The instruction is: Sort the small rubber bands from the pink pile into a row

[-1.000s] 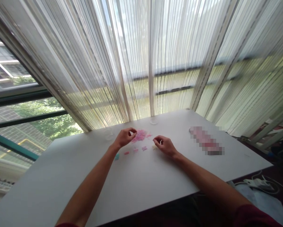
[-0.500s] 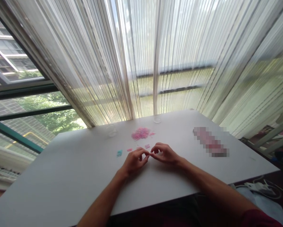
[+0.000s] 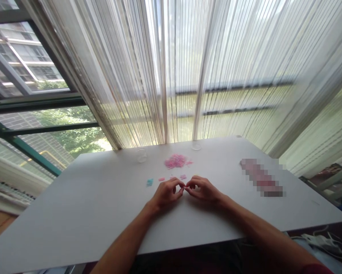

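Over the white table [image 3: 102, 213], my left hand [image 3: 168, 192] and my right hand [image 3: 202, 188] meet fingertip to fingertip. Each is closed in a pinch of thumb and forefinger. Something tiny and pale seems to sit between the tips, too small to name. Just beyond the hands lie small sorted groups: teal pieces [image 3: 149, 182], pink pieces [image 3: 161, 179] and pinkish-purple pieces [image 3: 183, 177]. Another small group is partly hidden behind my left hand. Farther back is a loose heap of tiny pink and purple pieces [image 3: 176, 161].
A clear round container [image 3: 142, 155] stands left of the heap, and a clear shallow dish [image 3: 196, 147] lies behind it. To the right is a blurred-out reddish long object [image 3: 260, 178]. Sheer striped curtains [image 3: 182, 76] hang along the table's far edge. White cables [image 3: 327, 243] lie below at right.
The camera view has shifted, so the whole scene sits slightly farther right. Both hands keep their fingertips together, with the pale speck between them a little easier to see.
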Action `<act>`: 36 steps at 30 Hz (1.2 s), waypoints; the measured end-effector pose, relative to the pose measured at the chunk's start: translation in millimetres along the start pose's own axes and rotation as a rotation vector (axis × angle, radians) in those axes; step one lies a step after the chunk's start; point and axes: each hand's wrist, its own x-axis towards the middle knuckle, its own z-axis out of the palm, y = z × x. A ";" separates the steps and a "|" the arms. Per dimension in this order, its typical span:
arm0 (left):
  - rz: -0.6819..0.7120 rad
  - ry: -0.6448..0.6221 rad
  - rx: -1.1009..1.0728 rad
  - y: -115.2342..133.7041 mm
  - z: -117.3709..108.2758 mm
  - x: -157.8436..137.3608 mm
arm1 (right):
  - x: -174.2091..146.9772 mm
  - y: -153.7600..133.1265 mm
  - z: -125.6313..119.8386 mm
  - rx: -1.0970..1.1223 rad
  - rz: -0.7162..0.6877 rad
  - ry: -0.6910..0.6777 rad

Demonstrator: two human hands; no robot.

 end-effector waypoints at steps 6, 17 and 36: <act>-0.004 -0.006 0.015 -2.4 0.5 -0.4 | 0.5 -0.7 -0.4 0.031 0.042 -0.010; -0.031 -0.023 -0.007 -3.1 -0.3 -0.6 | 2.1 -1.8 -0.8 0.074 0.063 0.002; -0.026 -0.001 0.020 -5.7 1.3 -1.1 | 0.4 1.7 0.4 0.010 0.014 0.042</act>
